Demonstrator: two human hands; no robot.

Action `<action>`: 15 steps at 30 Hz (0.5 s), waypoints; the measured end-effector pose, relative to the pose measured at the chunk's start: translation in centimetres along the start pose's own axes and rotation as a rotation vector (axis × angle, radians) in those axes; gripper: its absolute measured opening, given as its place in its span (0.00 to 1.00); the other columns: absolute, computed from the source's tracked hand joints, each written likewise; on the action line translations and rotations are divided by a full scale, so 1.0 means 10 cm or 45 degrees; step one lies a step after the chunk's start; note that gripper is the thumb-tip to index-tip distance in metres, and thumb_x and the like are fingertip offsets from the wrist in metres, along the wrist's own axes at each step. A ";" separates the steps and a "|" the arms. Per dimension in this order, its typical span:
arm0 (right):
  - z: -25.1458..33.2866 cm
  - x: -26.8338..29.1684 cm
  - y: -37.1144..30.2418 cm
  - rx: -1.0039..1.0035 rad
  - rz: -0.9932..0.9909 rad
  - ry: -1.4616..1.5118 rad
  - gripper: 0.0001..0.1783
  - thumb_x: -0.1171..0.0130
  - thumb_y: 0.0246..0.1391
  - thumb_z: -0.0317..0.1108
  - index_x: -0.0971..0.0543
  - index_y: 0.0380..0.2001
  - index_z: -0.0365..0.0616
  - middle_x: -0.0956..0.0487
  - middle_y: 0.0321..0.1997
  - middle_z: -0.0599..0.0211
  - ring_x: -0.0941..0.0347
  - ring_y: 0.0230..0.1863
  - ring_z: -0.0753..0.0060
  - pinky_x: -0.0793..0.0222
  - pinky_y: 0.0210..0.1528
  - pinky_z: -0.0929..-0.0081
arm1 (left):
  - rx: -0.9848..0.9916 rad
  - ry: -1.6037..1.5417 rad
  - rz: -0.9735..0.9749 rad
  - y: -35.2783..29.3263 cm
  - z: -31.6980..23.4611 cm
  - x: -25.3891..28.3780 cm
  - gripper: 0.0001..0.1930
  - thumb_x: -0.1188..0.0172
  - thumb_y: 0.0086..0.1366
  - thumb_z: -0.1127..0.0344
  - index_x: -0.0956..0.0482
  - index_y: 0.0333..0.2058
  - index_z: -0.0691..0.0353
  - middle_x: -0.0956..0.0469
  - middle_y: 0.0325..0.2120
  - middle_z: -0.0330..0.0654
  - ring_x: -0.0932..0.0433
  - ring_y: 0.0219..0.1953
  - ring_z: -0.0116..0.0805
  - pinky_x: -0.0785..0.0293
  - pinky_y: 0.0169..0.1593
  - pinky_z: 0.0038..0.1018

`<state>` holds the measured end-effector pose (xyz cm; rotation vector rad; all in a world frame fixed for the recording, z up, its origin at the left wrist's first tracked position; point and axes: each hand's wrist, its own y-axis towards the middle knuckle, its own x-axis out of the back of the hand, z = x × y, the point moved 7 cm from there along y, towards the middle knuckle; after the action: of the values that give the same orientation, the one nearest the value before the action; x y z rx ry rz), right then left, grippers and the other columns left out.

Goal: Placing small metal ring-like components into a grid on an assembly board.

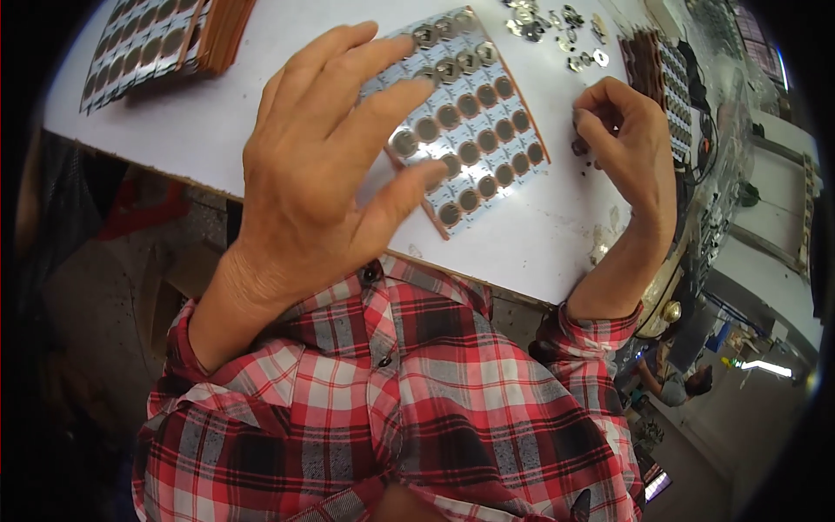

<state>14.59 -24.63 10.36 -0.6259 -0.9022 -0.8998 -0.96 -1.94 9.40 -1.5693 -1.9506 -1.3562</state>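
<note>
a pale-blue panel bears round metal pieces.

a person and a bright lamp at right; a red object lower left.

Left grip: back is facing up, fingers are standing spread | Right grip: fingers are resting curled toward the thumb | Forearms: both are showing bare

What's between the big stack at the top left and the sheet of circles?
The left hand and a patch of white table; the head view shows that.
</note>
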 end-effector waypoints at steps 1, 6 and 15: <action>0.00 0.00 0.00 -0.042 0.033 0.045 0.06 0.41 0.54 0.27 0.21 0.32 0.35 0.24 0.23 0.75 0.30 0.24 0.86 0.36 0.23 0.83 | -0.027 -0.005 -0.018 0.01 0.02 0.04 0.27 0.24 0.49 0.69 0.18 0.50 0.62 0.22 0.57 0.50 0.28 0.64 0.55 0.30 0.63 0.44; 0.27 -0.01 -0.04 0.101 -0.096 0.739 0.04 0.38 0.58 0.24 0.19 0.35 0.34 0.19 0.28 0.69 0.23 0.28 0.82 0.29 0.25 0.84 | -0.141 -0.120 -0.029 0.19 -0.06 0.24 0.23 0.29 0.49 0.80 0.17 0.47 0.65 0.18 0.50 0.50 0.21 0.55 0.52 0.25 0.57 0.38; 0.82 -0.33 -0.13 0.433 -0.048 1.208 0.05 0.39 0.62 0.20 0.21 0.41 0.34 0.19 0.36 0.65 0.21 0.31 0.80 0.24 0.30 0.84 | 0.708 -1.660 0.115 0.20 0.06 -0.28 0.11 0.37 0.68 0.75 0.17 0.48 0.71 0.14 0.38 0.47 0.16 0.34 0.25 0.18 0.35 0.18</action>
<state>9.21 -17.55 11.63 0.1394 -0.1871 -0.9099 1.98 -3.21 7.99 -2.3642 -2.4095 0.5104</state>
